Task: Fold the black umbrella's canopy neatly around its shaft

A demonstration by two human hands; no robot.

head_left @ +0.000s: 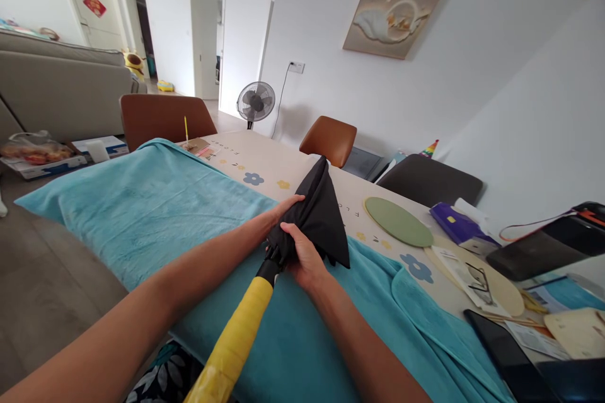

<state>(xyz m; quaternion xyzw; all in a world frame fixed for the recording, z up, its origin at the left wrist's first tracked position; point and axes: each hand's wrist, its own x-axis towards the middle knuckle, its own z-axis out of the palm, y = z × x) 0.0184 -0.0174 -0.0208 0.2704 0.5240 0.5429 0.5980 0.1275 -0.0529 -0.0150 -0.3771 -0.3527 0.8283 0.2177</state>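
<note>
A black folded umbrella [331, 214] lies over the teal blanket [198, 195], its tip pointing away across the table. Its long handle [241, 334], wrapped in yellow tape, runs back toward me. My left hand [282, 211] is closed around the left side of the black cloth, most of its fingers hidden. Nearer the handle, my right hand [305, 258] grips the gathered cloth, thumb on top and other fingers out of sight underneath. One flap of cloth hangs loose to the right, beyond my right hand.
On the table's right are a green oval mat [399, 221], a purple tissue box [460, 227], glasses [479, 283] and a black tablet [508, 352]. Brown chairs [331, 138] and a standing fan [256, 101] are beyond the table. A sofa [61, 88] stands at the left.
</note>
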